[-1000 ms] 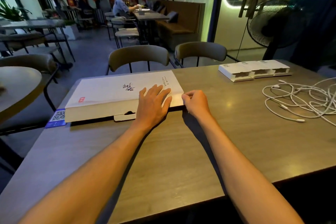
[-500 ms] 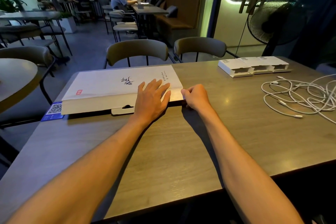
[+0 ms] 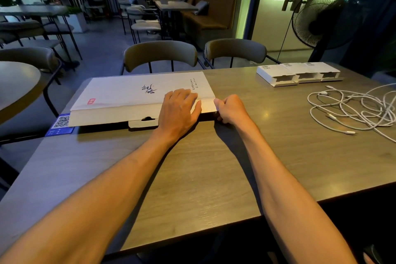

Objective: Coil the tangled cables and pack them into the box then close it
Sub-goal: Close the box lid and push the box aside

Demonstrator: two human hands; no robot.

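Observation:
A flat white cardboard box (image 3: pixel 120 98) with black calligraphy lies closed on the wooden table, left of centre, its front tab sticking out underneath. My left hand (image 3: pixel 179 110) lies flat with spread fingers on the box's near right part, pressing the lid. My right hand (image 3: pixel 230 109) has curled fingers and grips the box's near right corner. A tangle of white cables (image 3: pixel 351 107) with plugs lies loose on the table at the right, apart from both hands.
A row of small white cartons (image 3: pixel 297 73) stands at the back right of the table (image 3: pixel 214 167). A blue QR-code sticker (image 3: pixel 61 124) sits at the box's left corner. Two chairs (image 3: pixel 160 53) stand behind the table, and a fan (image 3: pixel 323 17) at the right.
My left hand has slid slightly back toward the lid's front edge. My right hand's fingers have curled tighter at the box corner. The box and cables lie as before.

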